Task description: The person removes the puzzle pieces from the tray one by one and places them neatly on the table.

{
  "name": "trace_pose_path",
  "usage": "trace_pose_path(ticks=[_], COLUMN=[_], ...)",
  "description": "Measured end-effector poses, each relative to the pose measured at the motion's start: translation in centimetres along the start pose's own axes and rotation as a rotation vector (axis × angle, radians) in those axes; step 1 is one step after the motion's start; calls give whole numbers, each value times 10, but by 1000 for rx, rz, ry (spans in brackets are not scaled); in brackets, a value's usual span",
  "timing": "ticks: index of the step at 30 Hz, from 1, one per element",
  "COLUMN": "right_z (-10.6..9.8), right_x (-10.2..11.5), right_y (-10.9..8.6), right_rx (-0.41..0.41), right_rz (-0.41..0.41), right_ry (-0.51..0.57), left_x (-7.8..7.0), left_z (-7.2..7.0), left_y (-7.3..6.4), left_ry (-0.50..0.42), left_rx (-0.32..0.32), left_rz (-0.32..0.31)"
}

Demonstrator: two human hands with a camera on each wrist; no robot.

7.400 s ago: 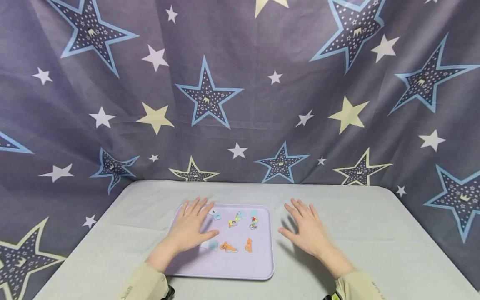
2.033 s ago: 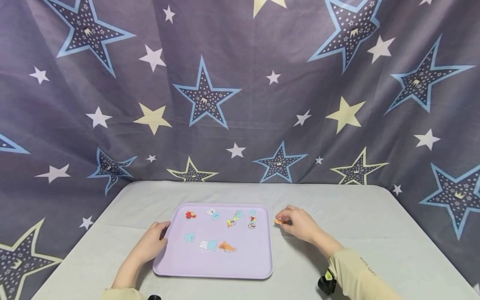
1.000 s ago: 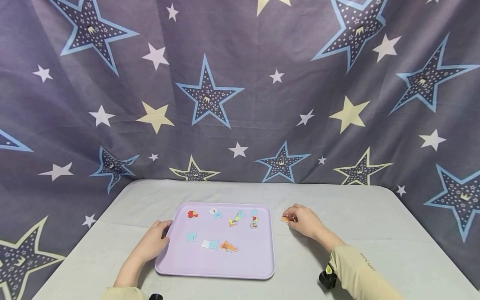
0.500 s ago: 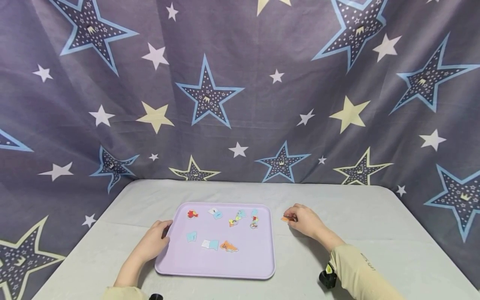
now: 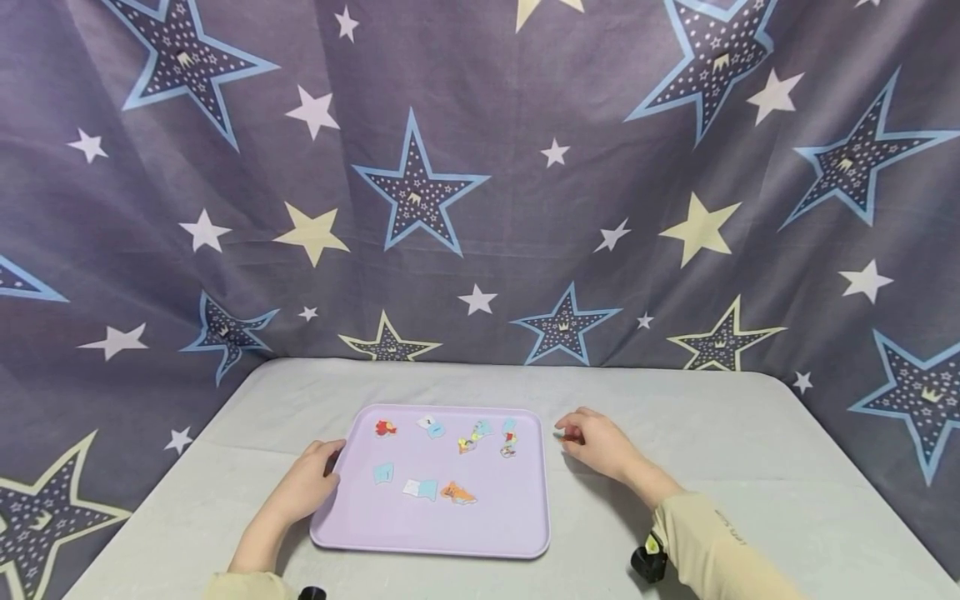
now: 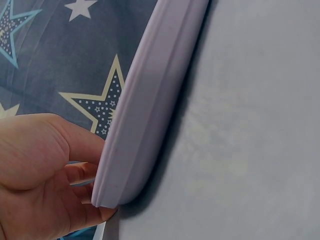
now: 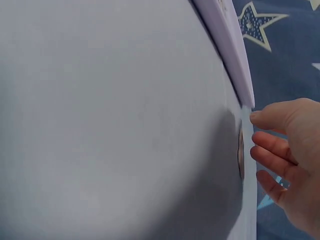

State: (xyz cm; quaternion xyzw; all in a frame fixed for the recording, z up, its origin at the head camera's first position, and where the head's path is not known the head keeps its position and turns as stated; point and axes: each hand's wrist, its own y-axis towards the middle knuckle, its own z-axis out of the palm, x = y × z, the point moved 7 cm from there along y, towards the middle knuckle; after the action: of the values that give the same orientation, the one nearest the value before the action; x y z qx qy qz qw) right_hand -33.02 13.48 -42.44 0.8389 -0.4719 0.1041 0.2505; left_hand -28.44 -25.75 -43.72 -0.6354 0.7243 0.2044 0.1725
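My left hand (image 5: pixel 303 483) grips the left edge of a lilac tray (image 5: pixel 480 533); in the left wrist view its thumb and curled fingers lie at the rim by the tray's corner. To the right of the tray, my right hand (image 5: pixel 603 446) hovers low over the table. In the right wrist view its thumb and fingers are spread apart, beside a small flat orange piece (image 7: pixel 241 155) lying on the cloth, seen almost edge-on. The fingers hide most of this piece in the head view.
On the tray lie several cut-out picture pieces: a red one (image 5: pixel 385 427), a pale blue one (image 5: pixel 383 472), a white-and-blue pair (image 5: pixel 420 489), an orange one (image 5: pixel 457 492) and colourful ones (image 5: pixel 508 437) along the back. A grey cloth covers the table (image 5: pixel 720 467); a starry curtain (image 5: pixel 510 250) hangs behind.
Since the first frame, an orange piece has gone from the tray to the table at right. The right hand pinched it, then loosened and shifted slightly left. The left hand went to the tray's edge.
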Motion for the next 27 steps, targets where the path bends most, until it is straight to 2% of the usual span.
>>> trace_pose_path(ticks=[10, 17, 22, 27], right_z=[14, 24, 31, 41], right_x=[40, 66, 83, 95], right_y=[4, 5, 5, 6], right_rx=[39, 65, 81, 104], right_rz=[-31, -90, -141, -144], right_ry=[123, 28, 24, 26], left_x=[0, -2, -2, -2], left_z=[0, -1, -2, -3], left_y=[2, 1, 0, -1], left_ry=[10, 9, 3, 4], left_rx=[-7, -8, -17, -13], left_rz=[20, 32, 33, 34])
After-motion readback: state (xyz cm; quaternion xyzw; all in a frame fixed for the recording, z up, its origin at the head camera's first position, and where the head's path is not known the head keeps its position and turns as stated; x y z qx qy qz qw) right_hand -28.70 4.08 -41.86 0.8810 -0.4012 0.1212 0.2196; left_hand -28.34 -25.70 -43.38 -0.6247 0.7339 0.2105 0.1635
